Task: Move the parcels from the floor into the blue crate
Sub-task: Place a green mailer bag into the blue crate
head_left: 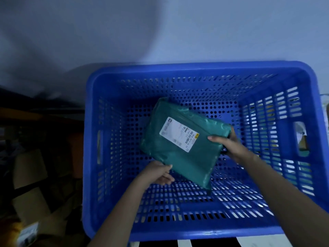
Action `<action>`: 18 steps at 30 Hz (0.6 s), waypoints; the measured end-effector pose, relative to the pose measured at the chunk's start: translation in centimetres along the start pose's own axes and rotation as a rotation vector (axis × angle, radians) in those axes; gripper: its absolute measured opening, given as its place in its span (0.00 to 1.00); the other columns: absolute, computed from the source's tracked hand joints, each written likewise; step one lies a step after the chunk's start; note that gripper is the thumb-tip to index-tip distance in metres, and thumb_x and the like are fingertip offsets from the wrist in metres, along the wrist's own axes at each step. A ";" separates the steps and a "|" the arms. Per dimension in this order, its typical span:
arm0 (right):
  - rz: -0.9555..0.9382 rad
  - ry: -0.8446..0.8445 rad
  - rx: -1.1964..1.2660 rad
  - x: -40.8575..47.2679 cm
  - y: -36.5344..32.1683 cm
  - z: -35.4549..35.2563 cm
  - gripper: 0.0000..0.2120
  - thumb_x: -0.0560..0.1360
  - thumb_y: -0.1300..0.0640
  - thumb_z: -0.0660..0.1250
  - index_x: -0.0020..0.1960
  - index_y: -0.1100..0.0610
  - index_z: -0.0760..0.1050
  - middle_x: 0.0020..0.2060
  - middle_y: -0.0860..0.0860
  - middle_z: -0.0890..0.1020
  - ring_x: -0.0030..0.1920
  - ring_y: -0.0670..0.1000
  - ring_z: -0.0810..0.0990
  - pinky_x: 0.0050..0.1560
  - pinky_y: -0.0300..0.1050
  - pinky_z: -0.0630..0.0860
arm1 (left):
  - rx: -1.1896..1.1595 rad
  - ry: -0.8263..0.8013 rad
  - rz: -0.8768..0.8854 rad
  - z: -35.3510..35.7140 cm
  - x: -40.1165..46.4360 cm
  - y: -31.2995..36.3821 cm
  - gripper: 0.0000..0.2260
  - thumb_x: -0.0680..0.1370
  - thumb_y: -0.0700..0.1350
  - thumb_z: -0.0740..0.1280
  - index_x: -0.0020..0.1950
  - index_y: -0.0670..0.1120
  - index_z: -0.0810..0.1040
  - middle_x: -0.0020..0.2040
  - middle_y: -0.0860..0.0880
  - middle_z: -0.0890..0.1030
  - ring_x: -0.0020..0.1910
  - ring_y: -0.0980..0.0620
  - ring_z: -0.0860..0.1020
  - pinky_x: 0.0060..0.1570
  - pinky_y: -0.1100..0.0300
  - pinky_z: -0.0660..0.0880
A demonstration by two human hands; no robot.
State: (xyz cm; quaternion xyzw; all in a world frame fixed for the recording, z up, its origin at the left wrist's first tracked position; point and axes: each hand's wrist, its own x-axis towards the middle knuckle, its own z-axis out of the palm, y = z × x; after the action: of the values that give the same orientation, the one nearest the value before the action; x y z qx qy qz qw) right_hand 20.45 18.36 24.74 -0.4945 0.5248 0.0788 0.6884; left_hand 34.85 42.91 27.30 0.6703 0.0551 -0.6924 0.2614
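Note:
A green plastic parcel with a white shipping label sits tilted inside the blue crate, low over its perforated floor. My left hand grips the parcel's near left corner, thumb on top and fingers underneath. My right hand holds the parcel's right edge, thumb over the top face and fingers curled behind it. Both forearms reach down into the crate from the near side. I cannot tell whether the parcel touches the crate floor.
The crate stands against a pale wall. Brown cardboard boxes lie in dim light on the floor to the left. More items show through the crate's right slats. A black and white striped surface lies under the near rim.

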 end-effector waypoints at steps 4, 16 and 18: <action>-0.111 -0.180 -0.322 -1.0 -7.2 -1.2 0.38 0.67 0.64 0.77 0.68 0.47 0.59 0.57 0.52 0.76 0.56 0.51 0.79 0.47 0.40 0.77 | 0.417 0.517 0.374 -4.4 -2.2 2.3 0.20 0.72 0.54 0.72 0.57 0.46 0.70 0.52 0.49 0.76 0.51 0.50 0.77 0.47 0.59 0.73; -0.482 -0.623 -0.937 0.8 -17.0 12.1 0.50 0.62 0.58 0.81 0.75 0.45 0.57 0.70 0.46 0.68 0.67 0.46 0.70 0.64 0.40 0.70 | 0.271 0.069 0.345 -8.7 -0.3 6.1 0.51 0.60 0.44 0.82 0.75 0.56 0.55 0.68 0.53 0.70 0.65 0.53 0.70 0.63 0.55 0.71; -0.565 -0.477 -0.857 0.6 -15.8 12.8 0.48 0.64 0.55 0.80 0.76 0.47 0.57 0.71 0.48 0.67 0.69 0.46 0.68 0.66 0.39 0.67 | 0.074 0.124 0.346 -9.5 -0.1 3.9 0.52 0.56 0.47 0.83 0.73 0.56 0.59 0.66 0.54 0.73 0.64 0.52 0.72 0.63 0.53 0.72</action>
State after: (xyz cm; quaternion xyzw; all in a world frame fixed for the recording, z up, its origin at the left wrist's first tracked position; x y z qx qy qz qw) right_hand 38.88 20.00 33.19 -0.8195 0.1231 0.2070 0.5200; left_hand 45.15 43.63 27.53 0.7204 -0.0706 -0.5960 0.3476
